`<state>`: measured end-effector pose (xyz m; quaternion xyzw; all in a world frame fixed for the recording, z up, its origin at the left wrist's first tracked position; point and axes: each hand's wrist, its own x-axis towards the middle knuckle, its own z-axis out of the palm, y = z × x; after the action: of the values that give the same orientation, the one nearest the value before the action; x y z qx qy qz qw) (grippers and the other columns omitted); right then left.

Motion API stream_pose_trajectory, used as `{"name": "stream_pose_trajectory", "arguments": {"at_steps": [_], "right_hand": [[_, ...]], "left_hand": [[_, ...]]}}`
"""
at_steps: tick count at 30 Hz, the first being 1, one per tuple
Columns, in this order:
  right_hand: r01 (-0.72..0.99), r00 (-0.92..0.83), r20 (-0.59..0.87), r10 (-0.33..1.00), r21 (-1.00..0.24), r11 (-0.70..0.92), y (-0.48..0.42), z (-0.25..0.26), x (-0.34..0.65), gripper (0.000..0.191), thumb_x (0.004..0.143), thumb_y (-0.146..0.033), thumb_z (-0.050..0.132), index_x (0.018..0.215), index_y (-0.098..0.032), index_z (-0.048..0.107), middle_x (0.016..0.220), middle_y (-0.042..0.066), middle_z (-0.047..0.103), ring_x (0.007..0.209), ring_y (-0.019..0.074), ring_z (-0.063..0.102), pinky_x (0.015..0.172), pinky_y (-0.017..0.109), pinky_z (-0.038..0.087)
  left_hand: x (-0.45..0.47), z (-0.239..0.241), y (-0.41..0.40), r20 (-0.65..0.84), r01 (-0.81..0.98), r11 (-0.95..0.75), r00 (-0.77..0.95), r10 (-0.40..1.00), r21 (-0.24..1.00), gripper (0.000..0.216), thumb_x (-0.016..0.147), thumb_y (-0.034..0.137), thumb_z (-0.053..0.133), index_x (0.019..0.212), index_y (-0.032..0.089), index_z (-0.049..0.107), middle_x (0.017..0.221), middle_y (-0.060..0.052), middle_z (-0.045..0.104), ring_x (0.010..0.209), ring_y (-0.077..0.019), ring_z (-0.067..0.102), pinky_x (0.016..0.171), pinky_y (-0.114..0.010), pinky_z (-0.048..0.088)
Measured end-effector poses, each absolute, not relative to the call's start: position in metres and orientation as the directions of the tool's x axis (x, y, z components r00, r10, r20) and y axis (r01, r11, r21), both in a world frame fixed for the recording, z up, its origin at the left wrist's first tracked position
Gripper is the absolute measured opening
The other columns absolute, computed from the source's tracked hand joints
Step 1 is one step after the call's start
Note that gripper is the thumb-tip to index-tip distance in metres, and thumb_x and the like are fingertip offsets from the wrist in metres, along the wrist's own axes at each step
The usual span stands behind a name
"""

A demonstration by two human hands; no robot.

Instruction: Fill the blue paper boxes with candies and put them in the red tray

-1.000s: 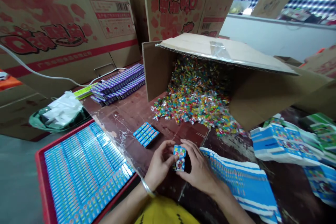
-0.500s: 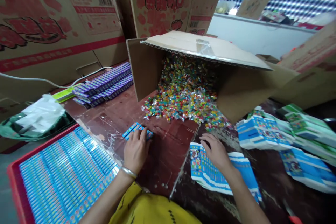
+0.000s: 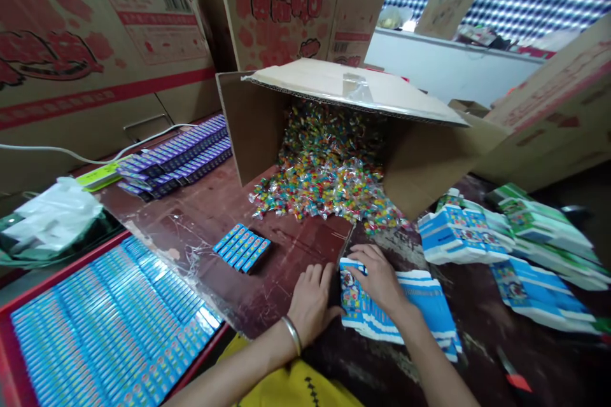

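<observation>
A row of flat, unfolded blue cartons (image 3: pixel 420 305) lies overlapped on the dark table in front of me. My right hand (image 3: pixel 379 276) rests on the row's left end, fingers curled over the top edge of the front carton (image 3: pixel 351 296). My left hand (image 3: pixel 312 302) lies flat on the table just left of that carton, fingers stretched out, thumb close to its edge. A small group of filled blue boxes (image 3: pixel 242 247) sits side by side a little further left.
A cardboard box (image 3: pixel 252 121) on its side spills wrapped candies (image 3: pixel 329 187) behind my hands. A red tray (image 3: pixel 62 267) packed with blue boxes is at the left, with purple boxes (image 3: pixel 176 156) beyond. More blue (image 3: pixel 458 229) and green (image 3: pixel 544 216) flat cartons are piled at the right.
A second ago both hands held one small blue box. My left hand set it with the small group, then came back beside the carton row. My right hand moved onto the row.
</observation>
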<state>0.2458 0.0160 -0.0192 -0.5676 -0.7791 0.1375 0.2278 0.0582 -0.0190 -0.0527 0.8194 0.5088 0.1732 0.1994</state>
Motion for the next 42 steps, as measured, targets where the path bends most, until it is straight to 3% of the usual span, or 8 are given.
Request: {"name": "stream_pose_trajectory", "arguments": {"at_steps": [5, 14, 21, 25, 29, 33, 38, 42], "right_hand": [[0.782, -0.251, 0.219, 0.943, -0.528, 0.331, 0.010, -0.008, 0.240, 0.005, 0.080, -0.020, 0.062, 0.081, -0.023, 0.067, 0.105, 0.008, 0.065, 0.106, 0.0277, 0.052, 0.091, 0.044, 0.043], [0.376, 0.081, -0.086, 0.993, -0.920, -0.111, 0.010, 0.002, 0.215, 0.027, 0.084, -0.046, 0.055, 0.076, -0.020, 0.054, 0.055, -0.004, 0.051, 0.044, 0.0121, 0.047, 0.040, 0.023, 0.038], [0.238, -0.199, -0.054, 0.979, -0.971, -0.005, -0.011, 0.012, 0.199, 0.038, 0.089, -0.043, 0.050, 0.122, -0.024, 0.053, 0.069, -0.003, 0.057, 0.055, 0.0119, 0.053, 0.051, 0.022, 0.042], [0.279, -0.305, -0.121, 0.945, -0.960, -0.032, -0.014, 0.021, 0.200, 0.026, 0.081, -0.038, 0.063, 0.103, -0.024, 0.059, 0.065, -0.005, 0.057, 0.056, 0.0114, 0.053, 0.053, 0.021, 0.043], [0.289, -0.397, -0.215, 0.892, -0.952, -0.100, -0.007, 0.029, 0.202, 0.021, 0.078, -0.040, 0.067, 0.080, -0.021, 0.059, 0.061, -0.005, 0.056, 0.052, 0.0111, 0.053, 0.048, 0.020, 0.042], [0.217, -0.091, -0.064, 0.994, -0.975, -0.042, -0.006, 0.021, 0.193, 0.031, 0.075, -0.036, 0.070, 0.099, -0.023, 0.056, 0.080, -0.001, 0.064, 0.069, 0.0145, 0.059, 0.058, 0.022, 0.045], [0.303, 0.014, 0.002, 1.000, -0.953, -0.002, -0.017, -0.001, 0.171, 0.027, 0.082, -0.038, 0.062, 0.065, -0.019, 0.052, 0.057, -0.005, 0.051, 0.056, 0.0115, 0.048, 0.052, 0.021, 0.037], [0.214, 0.118, 0.041, 0.992, -0.977, 0.014, -0.020, -0.011, 0.159, 0.016, 0.086, -0.035, 0.058, 0.091, -0.020, 0.060, 0.071, -0.001, 0.061, 0.065, 0.0140, 0.055, 0.060, 0.023, 0.044]], "left_hand": [[0.055, -0.049, -0.022, 0.065, 0.771, -0.369, 0.396, 0.916, 0.519, 0.086, 0.064, 0.038, 0.078, 0.135, 0.020, 0.034, 0.117, -0.011, 0.051, 0.107, -0.0323, 0.046, 0.093, -0.048, 0.041], [0.047, -0.023, -0.022, 0.102, 0.473, -0.270, 0.351, 0.931, 0.839, 0.075, 0.075, 0.047, 0.067, 0.138, 0.019, 0.036, 0.131, -0.016, 0.052, 0.119, -0.0312, 0.048, 0.102, -0.049, 0.038], [0.028, 0.000, -0.001, -0.115, -0.224, 0.253, 0.491, 0.863, 0.941, 0.062, 0.072, 0.036, 0.074, 0.127, 0.017, 0.053, 0.118, -0.012, 0.064, 0.110, -0.0274, 0.058, 0.097, -0.042, 0.043], [0.015, 0.013, -0.001, -0.152, -0.301, 0.403, 0.607, 0.780, 0.864, 0.059, 0.065, 0.035, 0.079, 0.118, 0.017, 0.061, 0.112, -0.010, 0.066, 0.105, -0.0265, 0.060, 0.097, -0.041, 0.041], [0.010, 0.015, -0.002, -0.172, -0.227, 0.380, 0.613, 0.771, 0.896, 0.043, 0.068, 0.037, 0.076, 0.104, 0.015, 0.069, 0.093, -0.005, 0.069, 0.085, -0.0209, 0.062, 0.079, -0.029, 0.045], [0.011, 0.006, -0.004, -0.200, -0.218, 0.303, 0.395, 0.896, 0.928, 0.029, 0.077, 0.038, 0.068, 0.090, 0.012, 0.071, 0.081, -0.003, 0.068, 0.072, -0.0150, 0.058, 0.068, -0.023, 0.043], [0.024, -0.006, -0.012, -0.268, -0.295, 0.302, 0.150, 0.952, 0.906, 0.028, 0.077, 0.037, 0.068, 0.088, 0.011, 0.068, 0.083, -0.005, 0.068, 0.072, -0.0168, 0.061, 0.068, -0.027, 0.049], [0.025, -0.004, -0.015, -0.125, -0.239, 0.121, -0.001, 0.992, 0.964, 0.039, 0.076, 0.028, 0.070, 0.111, 0.019, 0.057, 0.096, -0.005, 0.067, 0.085, -0.0187, 0.063, 0.077, -0.029, 0.051]]}}
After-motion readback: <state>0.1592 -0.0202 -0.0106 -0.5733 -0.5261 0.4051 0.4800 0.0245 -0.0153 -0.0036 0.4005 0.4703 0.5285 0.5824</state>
